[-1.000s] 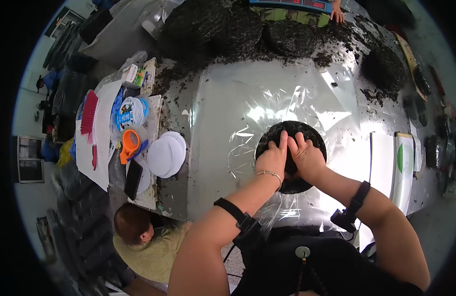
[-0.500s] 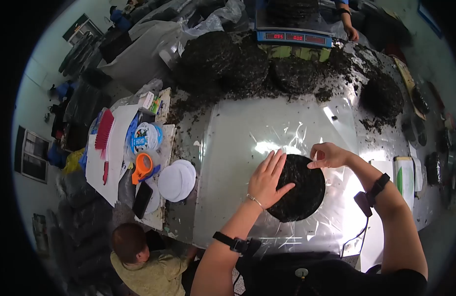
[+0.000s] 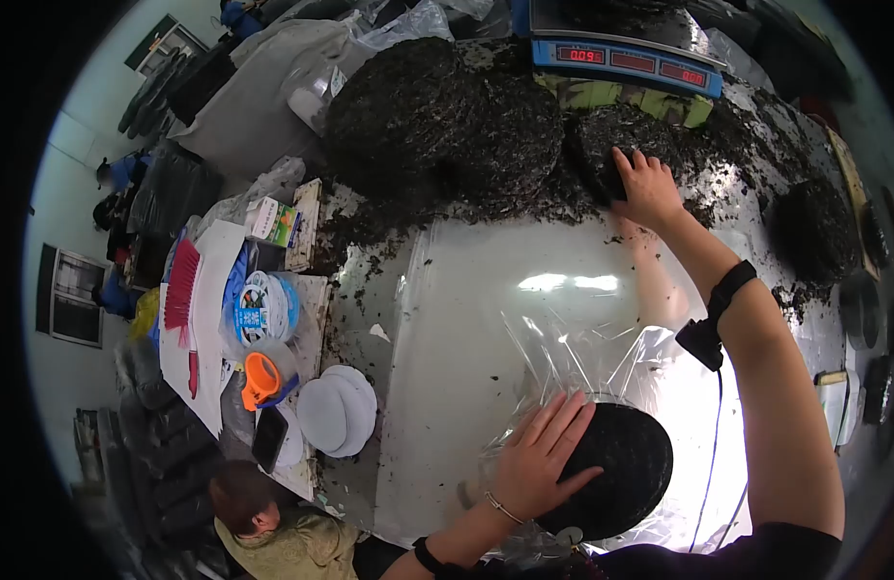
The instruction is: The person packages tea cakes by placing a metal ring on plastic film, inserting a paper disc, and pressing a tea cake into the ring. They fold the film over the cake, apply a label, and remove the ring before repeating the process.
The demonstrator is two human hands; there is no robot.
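Note:
My left hand (image 3: 542,458) lies flat, fingers spread, on the left part of a round dark pressed cake (image 3: 611,471) that rests on crinkled clear plastic film (image 3: 582,358) near the table's front edge. My right hand (image 3: 642,186) reaches far across the shiny metal table (image 3: 466,319) and grips the edge of another dark round cake (image 3: 621,137) at the back. Beside that one stand larger piles of dark cakes (image 3: 437,116). A black strap with a small device sits on my right forearm.
A blue scale (image 3: 626,50) with red digits stands at the back. Loose dark crumbs litter the table's far and right side, with another cake (image 3: 814,232) there. To the left lie white paper discs (image 3: 339,411), an orange tape holder (image 3: 259,379), a red brush (image 3: 182,290) and a phone (image 3: 269,438). A person (image 3: 273,532) crouches at lower left.
My right hand left the near cake's film and reached to the far cake at the back. The left hand stays pressed on the near cake. The view tilted forward.

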